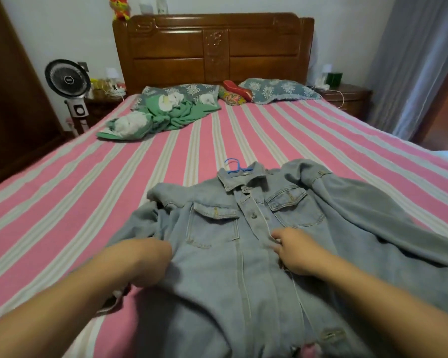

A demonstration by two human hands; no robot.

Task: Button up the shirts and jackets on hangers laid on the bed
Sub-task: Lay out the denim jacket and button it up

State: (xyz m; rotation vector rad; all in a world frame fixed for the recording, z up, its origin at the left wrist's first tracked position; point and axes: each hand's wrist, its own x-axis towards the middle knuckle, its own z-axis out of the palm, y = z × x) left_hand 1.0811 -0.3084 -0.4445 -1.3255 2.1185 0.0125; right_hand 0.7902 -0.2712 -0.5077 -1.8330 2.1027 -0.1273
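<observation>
A light-blue denim jacket (217,254) lies front-up on the pink striped bed (62,215), hung on a blue hanger (234,167) whose hook sticks out past the collar. The top two buttons look fastened; lower down the placket lies closed. My left hand (148,262) grips the jacket's left side fabric near the sleeve, fingers curled into the cloth. My right hand (295,250) pinches the placket edge at mid-chest, just below the second button. The fingertips of both hands are partly hidden by folds.
A crumpled green and white garment (150,117) lies at the far left of the bed. Two pillows (277,90) lean by the wooden headboard (212,47). A fan (67,78) stands left of the bed, and nightstands flank it.
</observation>
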